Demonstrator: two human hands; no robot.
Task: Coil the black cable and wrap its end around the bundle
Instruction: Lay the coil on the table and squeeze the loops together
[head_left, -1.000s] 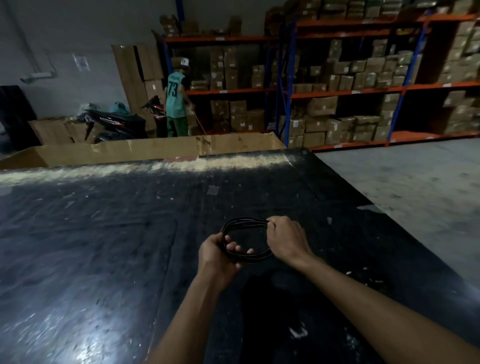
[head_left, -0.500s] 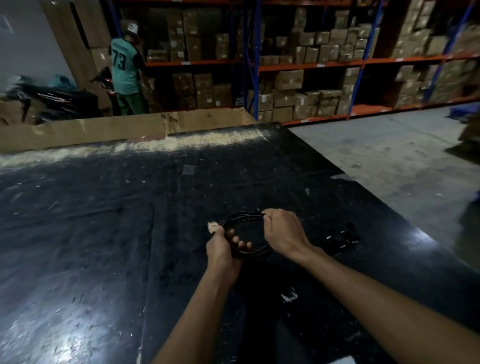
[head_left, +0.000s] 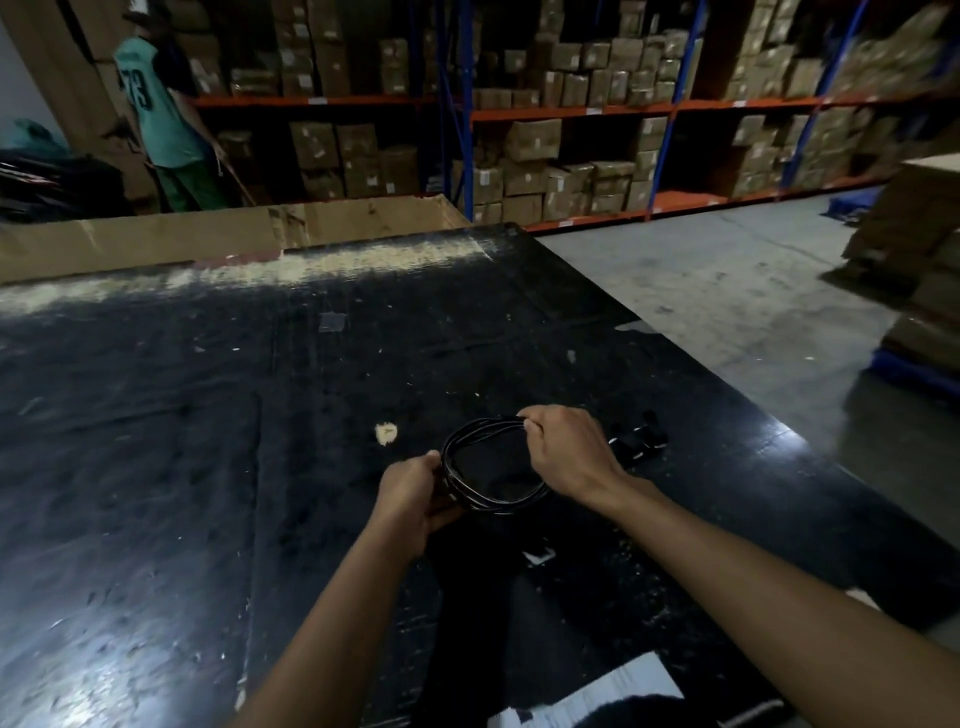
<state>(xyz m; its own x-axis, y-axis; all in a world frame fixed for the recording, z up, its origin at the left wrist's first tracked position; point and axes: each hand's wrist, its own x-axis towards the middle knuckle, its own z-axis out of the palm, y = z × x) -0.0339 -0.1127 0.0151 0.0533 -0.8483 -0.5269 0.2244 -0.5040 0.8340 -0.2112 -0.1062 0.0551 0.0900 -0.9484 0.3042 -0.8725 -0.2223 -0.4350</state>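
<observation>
The black cable (head_left: 470, 441) is wound into a round coil of several loops, held just above the black table (head_left: 208, 415). My left hand (head_left: 410, 491) grips the coil's left side, thumb on top. My right hand (head_left: 563, 452) pinches the loops at the coil's top right. The cable's end is hidden among the loops and my hands.
A small dark bundle (head_left: 636, 441) lies on the table just right of my right hand. A pale chip (head_left: 386, 432) marks the surface left of the coil. The table's right edge drops to a concrete floor (head_left: 727, 291). A person in a green jersey (head_left: 161, 114) stands by far shelving.
The view has swung right and down. My hands still hold the coil; the left hand's fingers have left the loop's middle and now close on its left edge.
</observation>
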